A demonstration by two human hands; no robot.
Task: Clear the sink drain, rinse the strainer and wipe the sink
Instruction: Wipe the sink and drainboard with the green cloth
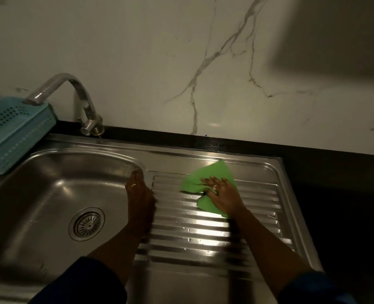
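Wiping is the step in hand, and the risks run from the left edge across. A blue perforated basket (12,132) sits on the worktop just beside the basin's far left corner, under the spout of the tap (72,95); a wide sweep into that corner could nudge it. In the basin floor the strainer (87,224) is seated in the drain, well apart from both hands, and looks free of debris, though the dim light hides fine detail. The left hand (140,196) rests on the rim between basin and ribbed drainboard, fingers (135,174) loosely spread and holding nothing; on wet steel that bracing hand could slip toward the bowl. Water droplets lie in the grooves of the sink (203,235), which a flat pass may skip over. The right hand (222,194) presses flat, fingers extended, on a green cloth (208,174) at the far part of the drainboard, pinning rather than gripping it, so the bunched cloth may slide out. Nothing else blocks the board.
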